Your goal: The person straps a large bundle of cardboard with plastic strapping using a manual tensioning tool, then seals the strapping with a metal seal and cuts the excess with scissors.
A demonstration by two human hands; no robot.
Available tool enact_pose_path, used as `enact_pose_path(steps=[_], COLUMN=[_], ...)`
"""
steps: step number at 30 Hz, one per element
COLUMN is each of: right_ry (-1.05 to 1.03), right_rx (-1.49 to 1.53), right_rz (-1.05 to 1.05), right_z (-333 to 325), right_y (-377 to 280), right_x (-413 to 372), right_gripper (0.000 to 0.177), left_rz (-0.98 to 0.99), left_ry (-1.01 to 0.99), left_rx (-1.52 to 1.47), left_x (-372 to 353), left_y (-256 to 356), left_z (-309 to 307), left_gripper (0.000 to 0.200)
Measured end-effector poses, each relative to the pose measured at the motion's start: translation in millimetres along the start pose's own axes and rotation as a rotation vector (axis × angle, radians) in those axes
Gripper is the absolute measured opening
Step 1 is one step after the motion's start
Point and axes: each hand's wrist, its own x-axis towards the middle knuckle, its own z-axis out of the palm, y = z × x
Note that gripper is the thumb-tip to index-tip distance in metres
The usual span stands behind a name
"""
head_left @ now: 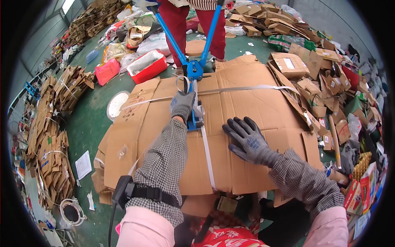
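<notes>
A stack of flattened cardboard (247, 109) lies before me, crossed by white plastic straps (207, 154). My left hand (182, 105), in a grey glove, is closed around the dark handle of a blue strapping tensioner (192, 123) that sits on the lengthwise strap. Just beyond it, the jaw head of a blue long-handled strap crimper (194, 70) meets the same strap. A co-worker across the stack holds the crimper's two spread handles. My right hand (251, 142), gloved too, rests flat on the cardboard with its fingers spread.
Loose boxes (290, 66) and mixed waste are heaped along the right. Strapped cardboard bundles (53, 160) line the left side. A red and white container (147, 66) and a round white-rimmed object (118, 105) lie on the green floor. The co-worker's legs (212, 31) stand at the far edge.
</notes>
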Motion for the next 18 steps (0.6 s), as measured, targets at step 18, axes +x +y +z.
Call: enact_pose_path(steps=[18], right_ry=[0.119], right_rx=[-0.129], right_rz=[0.007], right_z=[9.6], right_y=[-9.0], right_x=[-13.5], right_gripper=[0.052], left_rz=[0.125], left_ry=[0.133], left_rx=[-0.547], left_x=[-253.2], left_y=[-133.4], left_z=[-178.6], left_gripper=[0.058])
